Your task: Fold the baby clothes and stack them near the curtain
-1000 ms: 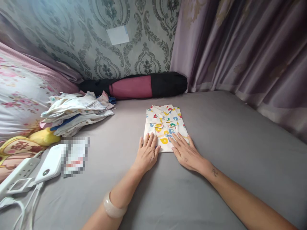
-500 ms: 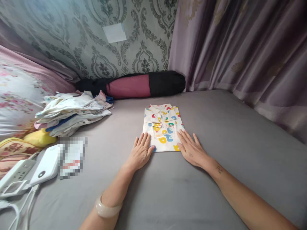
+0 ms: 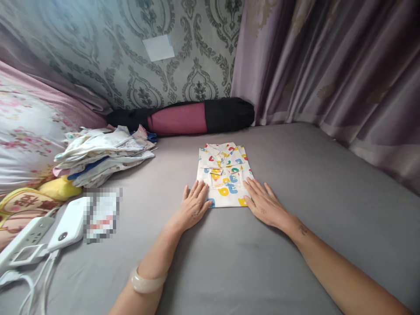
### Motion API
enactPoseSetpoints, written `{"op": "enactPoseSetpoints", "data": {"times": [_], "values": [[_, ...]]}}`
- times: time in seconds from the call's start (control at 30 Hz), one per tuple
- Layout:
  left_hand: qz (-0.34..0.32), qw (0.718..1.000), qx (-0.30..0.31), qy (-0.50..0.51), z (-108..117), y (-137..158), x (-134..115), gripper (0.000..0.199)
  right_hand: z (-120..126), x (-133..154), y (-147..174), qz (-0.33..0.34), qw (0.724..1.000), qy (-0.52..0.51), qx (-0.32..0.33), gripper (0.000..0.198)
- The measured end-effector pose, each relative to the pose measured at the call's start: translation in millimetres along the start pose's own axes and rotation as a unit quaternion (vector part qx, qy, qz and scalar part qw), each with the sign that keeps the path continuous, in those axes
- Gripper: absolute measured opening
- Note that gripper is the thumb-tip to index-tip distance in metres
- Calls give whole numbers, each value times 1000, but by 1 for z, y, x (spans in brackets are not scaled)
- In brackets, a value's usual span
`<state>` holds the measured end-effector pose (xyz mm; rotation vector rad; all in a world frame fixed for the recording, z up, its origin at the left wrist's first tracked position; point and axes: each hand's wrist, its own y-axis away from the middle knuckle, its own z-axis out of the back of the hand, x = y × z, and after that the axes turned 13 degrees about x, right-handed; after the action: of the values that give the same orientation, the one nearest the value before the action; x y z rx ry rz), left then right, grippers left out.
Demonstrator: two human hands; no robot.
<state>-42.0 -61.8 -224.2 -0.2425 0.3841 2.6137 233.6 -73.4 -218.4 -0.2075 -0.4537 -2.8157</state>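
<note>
Patterned wallpaper (image 3: 197, 83) at the back, purple curtain (image 3: 282, 65) off to the right, and you're working on a grey bed (image 3: 213, 258) with the folded shirt (image 3: 226, 175) lying flat near the middle, collar (image 3: 214, 150) pointing away from you. Looks to me like a smoothing or squaring-up step, so go light and even from both sides; shove inward too hard and the front will probably buckle. If you spot a crease, press down flat and ease it outward. Nothing's clamped in your grip: palms down, fingers stretched out, thumbs apart, left hand (image 3: 193, 203) at the lower left edge, right hand (image 3: 265, 202) at the lower right. Nice symmetrical pose, too, forearms slanting in low from either side. Your bangle (image 3: 147, 282) sits well back from the cloth, so it shouldn't snag.
</note>
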Motion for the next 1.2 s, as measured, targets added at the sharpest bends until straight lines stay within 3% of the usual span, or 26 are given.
{"op": "enactPoseSetpoints", "data": {"times": [0.17, 0.37, 0.57, 0.87, 1.0, 1.2], "values": [[-107, 990, -92, -8, 4, 1, -13, 45, 0, 3, 0, 22, 998, 7, -63, 54], [-156, 982, -106, -6, 2, -1, -22, 23, 1, 10, 2, 133, 981, -6, -138, 38], [-183, 973, -124, -60, 0, -2, -25, 27, -1, 15, 3, 208, 965, -36, -155, 24], [-149, 971, -167, -80, 0, -7, -30, 22, -4, 10, 2, 171, 972, -9, -158, 34], [-139, 977, -147, -69, 1, -6, -27, 19, -1, 0, -1, 133, 980, 4, -150, 46], [-83, 990, -104, -52, 7, -1, -9, 40, 4, -16, -2, 96, 986, -11, -134, 52]]}}
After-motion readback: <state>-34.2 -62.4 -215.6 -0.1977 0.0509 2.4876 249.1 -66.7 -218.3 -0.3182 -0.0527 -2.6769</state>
